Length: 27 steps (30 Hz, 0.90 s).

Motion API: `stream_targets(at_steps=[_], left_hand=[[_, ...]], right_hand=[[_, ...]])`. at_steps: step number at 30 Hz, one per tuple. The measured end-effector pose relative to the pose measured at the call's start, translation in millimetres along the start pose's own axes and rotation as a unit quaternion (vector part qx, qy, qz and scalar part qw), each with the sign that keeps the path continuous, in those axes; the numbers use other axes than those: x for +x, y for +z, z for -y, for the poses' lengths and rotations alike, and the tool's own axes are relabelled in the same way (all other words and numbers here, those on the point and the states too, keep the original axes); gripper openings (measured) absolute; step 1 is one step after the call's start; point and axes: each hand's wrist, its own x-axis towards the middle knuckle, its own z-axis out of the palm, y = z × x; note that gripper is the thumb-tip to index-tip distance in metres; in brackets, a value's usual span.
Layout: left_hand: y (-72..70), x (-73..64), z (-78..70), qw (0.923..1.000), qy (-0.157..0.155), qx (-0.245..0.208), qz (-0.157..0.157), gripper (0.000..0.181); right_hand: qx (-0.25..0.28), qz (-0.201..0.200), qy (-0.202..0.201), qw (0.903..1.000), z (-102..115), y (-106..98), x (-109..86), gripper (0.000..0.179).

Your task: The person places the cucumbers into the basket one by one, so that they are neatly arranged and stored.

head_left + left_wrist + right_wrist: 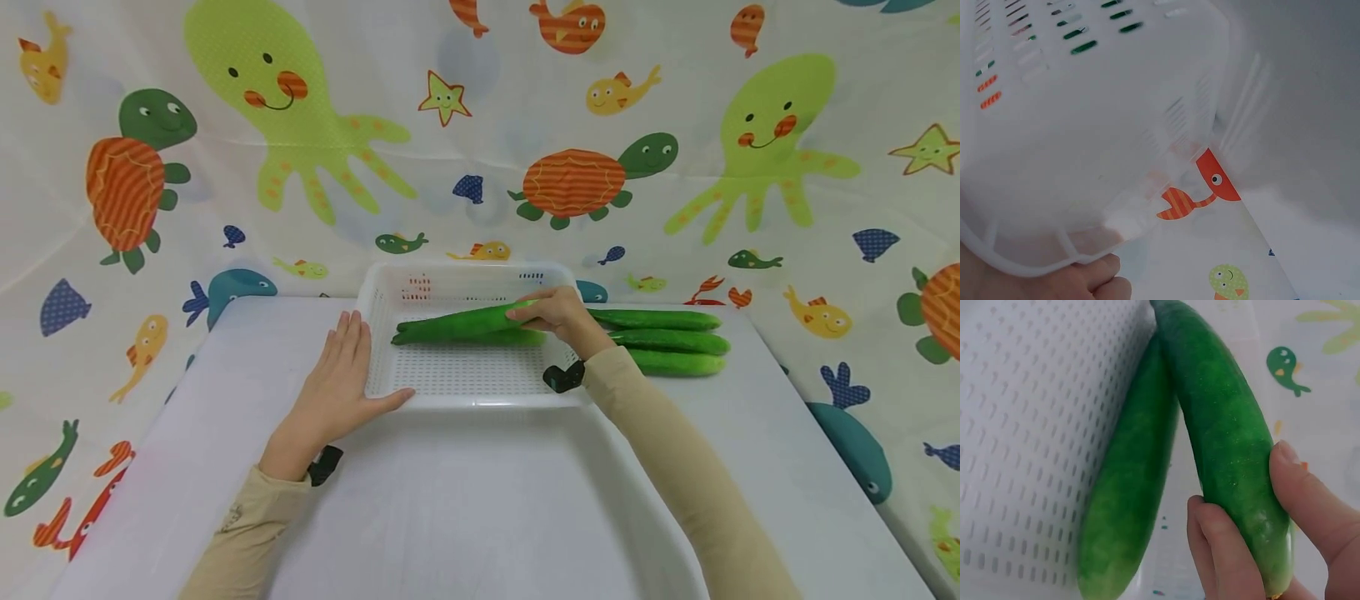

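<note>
My right hand (561, 317) grips a green cucumber (461, 321) near its right end, over the white perforated plastic basket (476, 403). In the right wrist view, thumb and fingers pinch the paler end of this cucumber (1225, 431); its far end slants over a second cucumber (1125, 487), which lies along the basket's back side. My left hand (330, 387) rests against the basket's left side, fingers straight and thumb along the front corner. The left wrist view shows the basket wall (1085, 169) close up, with part of the left hand (1079, 281) beneath the rim.
Three more cucumbers (667, 340) lie side by side on the white table (480, 508), right of the basket. A curtain (480, 125) printed with sea animals hangs behind the table. Black straps (562, 377) sit at both wrists.
</note>
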Motion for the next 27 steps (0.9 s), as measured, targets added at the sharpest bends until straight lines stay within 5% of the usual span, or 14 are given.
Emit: stream_targets(at_steps=[9, 18, 27], left_hand=[[-0.4, 0.9, 0.7, 1.0000, -0.003, -0.003, 0.002, 0.124], [0.6, -0.3, 0.4, 1.0000, 0.001, -0.004, -0.004, 0.125], [1.2, -0.2, 0.5, 1.0000, 0.001, -0.005, 0.000, 0.124]], right_hand=[[-0.020, 0.015, 0.013, 0.9996, -3, -1, 3.4, 0.036], [-0.146, 0.059, 0.044, 0.9865, -6, 1, -0.4, 0.036], [-0.187, 0.055, 0.054, 0.9794, -12, 1, 1.1, 0.071]])
